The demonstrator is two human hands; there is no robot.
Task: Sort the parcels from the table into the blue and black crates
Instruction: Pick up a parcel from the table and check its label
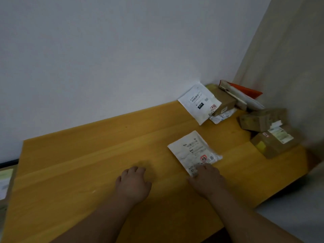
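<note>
Clearly the left hand (133,183) has no part in the pickup: it rests on the bare worktop (70,172) with fingers loosely curled, holding nothing, so it could steady the near parcel. At its three o'clock the right hand (206,181) touches the near corner of the flat white parcel (192,153), though whether it pinches that corner is unclear; sliding the corner toward six o'clock would probably let the fingers get under. Further parcels (263,120) wait at one o'clock, and neither crate is in view.

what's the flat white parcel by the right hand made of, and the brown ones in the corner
Flat white parcel: seemingly a thin plastic mailer, slightly glossy, wrinkled, with a printed label. Brown parcels: likely cardboard boxes, matte brown with folded edges and stuck-on labels. Blur leaves both uncertain.
</note>
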